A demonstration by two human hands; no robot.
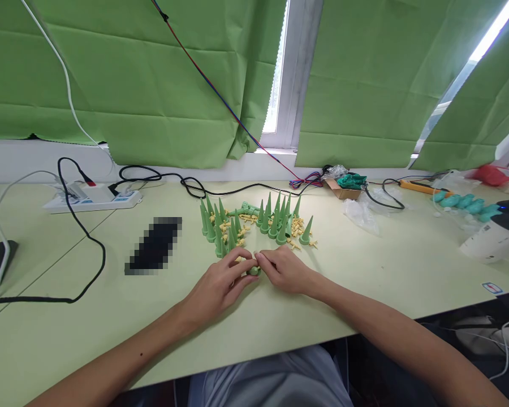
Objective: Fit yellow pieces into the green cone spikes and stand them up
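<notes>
My left hand [220, 282] pinches a small rounded green plastic piece [253, 271] just above the table. My right hand [286, 268] meets it from the other side, thumb and fingers pressed together at the piece's upper edge; what they hold, if anything, is hidden. Beyond my hands stand several pointed green plastic cones [281, 229] on round bases, in a left and a right cluster. One cone [306, 230] stands at the right edge of its group. Small yellow branched plastic parts [297, 226] lie scattered among them, and green tubular pieces [237, 211] lie behind.
A white power strip [93, 198] with black cables sits at the back left, near a pixelated dark object [153, 246]. At right are a small cardboard box [343, 189], clear plastic bags [360, 216], teal pieces [464, 203] and a white cylindrical container [494, 237].
</notes>
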